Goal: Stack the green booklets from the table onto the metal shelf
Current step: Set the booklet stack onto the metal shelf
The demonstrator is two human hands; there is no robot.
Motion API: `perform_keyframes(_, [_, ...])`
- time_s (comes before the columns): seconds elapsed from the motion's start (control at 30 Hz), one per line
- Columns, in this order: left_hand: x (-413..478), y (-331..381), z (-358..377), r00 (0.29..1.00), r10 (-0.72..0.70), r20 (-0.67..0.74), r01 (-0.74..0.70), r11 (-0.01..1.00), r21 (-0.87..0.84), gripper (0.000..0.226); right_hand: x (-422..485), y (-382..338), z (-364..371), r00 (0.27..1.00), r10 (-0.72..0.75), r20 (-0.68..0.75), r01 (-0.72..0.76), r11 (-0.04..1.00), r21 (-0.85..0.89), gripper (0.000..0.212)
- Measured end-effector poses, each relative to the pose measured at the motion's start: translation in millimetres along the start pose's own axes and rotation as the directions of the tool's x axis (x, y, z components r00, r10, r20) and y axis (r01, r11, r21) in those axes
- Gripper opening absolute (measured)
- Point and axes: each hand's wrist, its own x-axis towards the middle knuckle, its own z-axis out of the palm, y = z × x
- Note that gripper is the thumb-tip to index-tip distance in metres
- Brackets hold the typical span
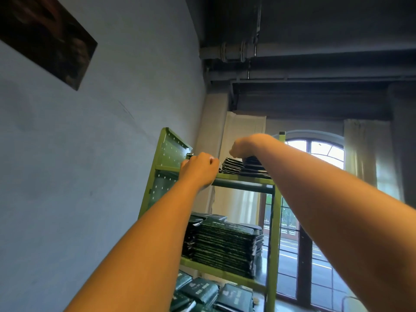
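You're looking up at the green metal shelf (245, 179), which stands against a blue-grey wall (90, 176). A dark picture (49, 34) hangs at ten o'clock, grey pipes (231, 51) run overhead at one o'clock, and a bright arched window (319, 152) with a pale curtain (360, 154) sits at three o'clock.

Both your arms reach for the top tier. Your left hand (199, 167) is at its front edge with the fingers curled in, and a dark sliver pokes out beyond the knuckles. I can't tell whether you're gripping it.

Your right hand (244, 146) is over the small booklet stacks (233, 165) on that tier, fingers bent down at the right-hand pile. Your wrist hides the fingertips, so I can't call a grip or a touch.

One tier down at six o'clock sits a tall booklet stack (225, 246), with more behind it. Below that are loose booklets (200, 291), cut off by the frame edge and your left arm.
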Motion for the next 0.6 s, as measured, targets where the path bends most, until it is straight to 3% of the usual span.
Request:
perform_keyframes(0.1, [20,2,-5,0.992,-0.012,0.124,0.010,1.000,0.016,0.039,16,1,-3,0.999,0.038,-0.003,-0.038,0.999,0.020,0.041])
perform_keyframes(0.23, [54,11,1,0.973,-0.022,0.231,0.028,0.999,-0.021,0.018,35,5,-15,0.997,0.078,0.008,-0.078,0.995,0.056,0.045])
perform_keyframes(0.4, [88,19,35,0.875,-0.078,0.478,0.091,0.996,-0.005,0.055,54,8,-7,0.994,0.093,0.062,-0.093,0.996,-0.005,0.040])
perform_keyframes(0.6, [112,10,59,0.797,-0.132,0.590,0.146,0.989,0.024,0.056,65,15,4,0.977,0.084,0.198,-0.087,0.996,0.005,0.024])
